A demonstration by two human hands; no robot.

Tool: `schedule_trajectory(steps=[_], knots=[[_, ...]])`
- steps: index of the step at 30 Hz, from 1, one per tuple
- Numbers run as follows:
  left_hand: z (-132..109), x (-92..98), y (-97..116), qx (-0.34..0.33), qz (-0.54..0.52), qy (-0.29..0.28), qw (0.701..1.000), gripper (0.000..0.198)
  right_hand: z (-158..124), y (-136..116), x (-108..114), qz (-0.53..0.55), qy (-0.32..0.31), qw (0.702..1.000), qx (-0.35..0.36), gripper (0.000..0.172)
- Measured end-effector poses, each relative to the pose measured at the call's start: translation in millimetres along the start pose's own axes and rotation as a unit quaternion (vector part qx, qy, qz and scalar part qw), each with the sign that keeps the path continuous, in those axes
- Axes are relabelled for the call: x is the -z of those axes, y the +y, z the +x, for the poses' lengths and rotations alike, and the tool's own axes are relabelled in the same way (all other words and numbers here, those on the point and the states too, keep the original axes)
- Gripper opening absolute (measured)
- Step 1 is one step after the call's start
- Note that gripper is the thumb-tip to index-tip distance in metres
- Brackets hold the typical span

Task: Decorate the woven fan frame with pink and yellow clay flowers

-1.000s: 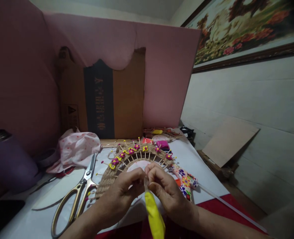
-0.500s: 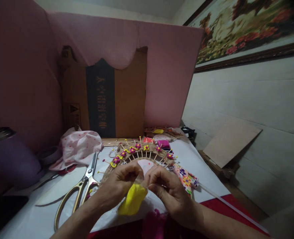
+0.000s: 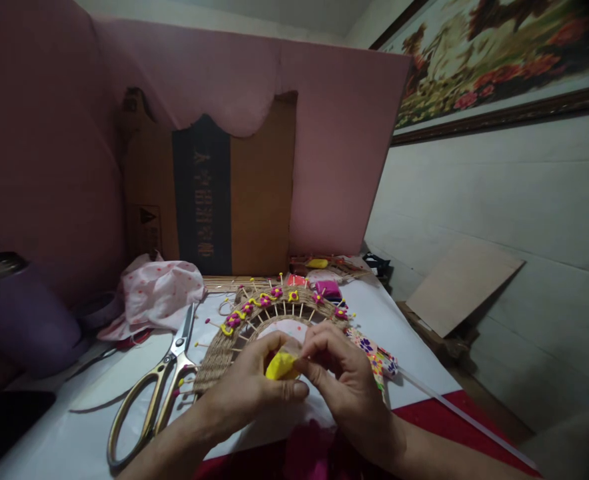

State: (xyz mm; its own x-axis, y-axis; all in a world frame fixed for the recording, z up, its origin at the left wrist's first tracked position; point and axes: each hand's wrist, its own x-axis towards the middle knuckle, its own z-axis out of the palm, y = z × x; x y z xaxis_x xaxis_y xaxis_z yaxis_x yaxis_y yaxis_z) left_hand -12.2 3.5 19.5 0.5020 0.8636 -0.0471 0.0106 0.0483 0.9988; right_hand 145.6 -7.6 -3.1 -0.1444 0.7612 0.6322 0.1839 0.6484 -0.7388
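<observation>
Both left hand and right hand pinch yellow lump (over woven ring).

The scene is dim and warm-toned, with muddy colour. The brightest parts are the white surface and the pale wall right of the right hand. The pink board beyond the hands is murky. The yellow lump, pinched between the right hand and the left hand, is the most vivid spot. Both hands are fairly sharp and throw a soft shadow just beneath them. The scissors left of the left hand catch a dull gleam. The purple shape far to the left is blurred. Straight lines bow towards the edges, and the top right corner darkens to black.
</observation>
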Motion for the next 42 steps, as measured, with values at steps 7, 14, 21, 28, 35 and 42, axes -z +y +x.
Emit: schedule_trajectory(steps=[7, 14, 21, 28, 35, 42], knots=[[-0.3, 6.5, 5.2, -0.050, 0.154, 0.049, 0.986, 0.006, 1.0, -12.7, 4.7, -0.026, -0.075, 0.994, 0.072, 0.011], [-2.3, 9.4, 5.0, -0.080, 0.192, 0.017, 0.978, 0.011, 3.3, -13.9, 8.8, -0.063, -0.083, 0.994, 0.028, 0.016], [0.1, 9.6, 4.6, -0.066, 0.254, 0.023, 0.965, 0.013, 7.5, -7.4, 11.4, -0.086, -0.150, 0.982, 0.075, 0.017], [1.9, 6.7, -1.9, -0.060, 0.321, 0.013, 0.945, 0.010, 11.4, -3.6, 10.4, -0.065, -0.165, 0.984, 0.011, 0.010], [-1.2, 0.7, -6.9, -0.078, 0.370, 0.003, 0.926, 0.007, 6.0, -2.3, 6.0, -0.070, -0.164, 0.984, 0.011, 0.009], [-0.5, 0.6, -10.8, -0.048, 0.327, 0.007, 0.944, 0.008, 4.2, -3.8, 6.3, -0.087, -0.170, 0.982, -0.001, 0.010]])
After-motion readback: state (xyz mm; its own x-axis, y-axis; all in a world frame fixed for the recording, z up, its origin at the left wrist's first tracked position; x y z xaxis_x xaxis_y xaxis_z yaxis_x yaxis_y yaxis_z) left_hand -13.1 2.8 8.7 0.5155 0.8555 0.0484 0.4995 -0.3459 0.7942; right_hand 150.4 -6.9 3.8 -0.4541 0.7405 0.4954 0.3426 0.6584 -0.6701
